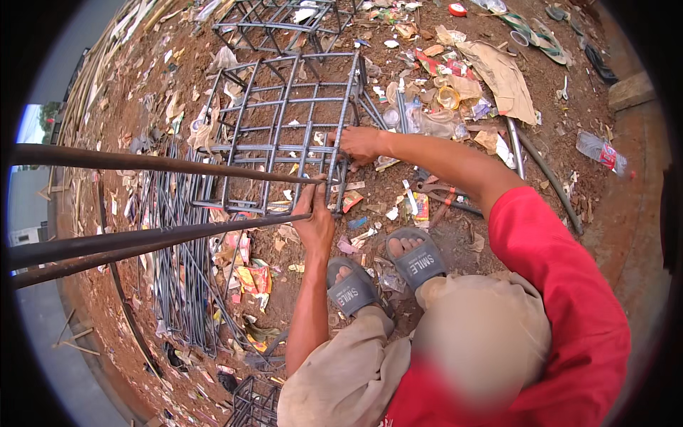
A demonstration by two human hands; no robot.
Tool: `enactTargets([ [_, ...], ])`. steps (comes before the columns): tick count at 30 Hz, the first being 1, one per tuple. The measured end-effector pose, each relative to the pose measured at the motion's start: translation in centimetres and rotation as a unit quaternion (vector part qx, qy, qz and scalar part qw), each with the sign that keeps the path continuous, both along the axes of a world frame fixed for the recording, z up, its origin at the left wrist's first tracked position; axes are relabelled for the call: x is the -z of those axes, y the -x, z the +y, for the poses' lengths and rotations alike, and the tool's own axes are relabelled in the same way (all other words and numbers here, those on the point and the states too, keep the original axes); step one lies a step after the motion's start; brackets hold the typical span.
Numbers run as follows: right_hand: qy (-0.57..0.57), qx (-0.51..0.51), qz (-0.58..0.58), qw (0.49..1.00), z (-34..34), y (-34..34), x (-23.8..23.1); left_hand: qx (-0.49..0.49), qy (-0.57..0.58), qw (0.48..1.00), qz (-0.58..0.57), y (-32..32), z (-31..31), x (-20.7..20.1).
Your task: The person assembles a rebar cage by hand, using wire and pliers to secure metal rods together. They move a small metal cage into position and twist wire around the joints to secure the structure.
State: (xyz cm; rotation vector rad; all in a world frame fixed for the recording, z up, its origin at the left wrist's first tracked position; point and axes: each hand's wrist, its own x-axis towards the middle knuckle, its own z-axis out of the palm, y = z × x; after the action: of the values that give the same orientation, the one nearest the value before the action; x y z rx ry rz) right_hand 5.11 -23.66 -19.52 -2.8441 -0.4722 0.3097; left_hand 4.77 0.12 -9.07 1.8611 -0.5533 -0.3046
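A grid-like cage of ribbed steel rebar [289,103] lies on the littered dirt in front of me. My left hand [315,222] is at its near right corner, fingers pointing away and closed about the bars there. Farther up the same right side, my right hand [361,145] grips the cage's edge, its fingertips partly hidden by the bars. Two long dark bars, an upper one [156,161] and a lower one [156,235], run in from the left and end by my left hand. Right of the cage, pincers [445,191] lie on the ground.
Loose rebar rods [181,263] are heaped at the left. A second cage [284,27] lies beyond the first. Flattened cardboard [499,78], a metal pipe [516,148] and a plastic bottle [602,152] lie at the right. My sandalled feet [416,257] stand close to the cage.
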Motion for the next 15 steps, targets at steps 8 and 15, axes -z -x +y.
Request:
enactTargets([
  [8,-0.129,0.053,-0.118,0.983,0.5,1.6,1.5,0.021,-0.007,1.000,-0.016,-0.2,0.0,0.0],
  [15,-0.153,0.065,-0.079,0.983,0.4,1.6,1.5,0.006,0.007,1.000,0.012,0.0,-0.1,0.1],
])
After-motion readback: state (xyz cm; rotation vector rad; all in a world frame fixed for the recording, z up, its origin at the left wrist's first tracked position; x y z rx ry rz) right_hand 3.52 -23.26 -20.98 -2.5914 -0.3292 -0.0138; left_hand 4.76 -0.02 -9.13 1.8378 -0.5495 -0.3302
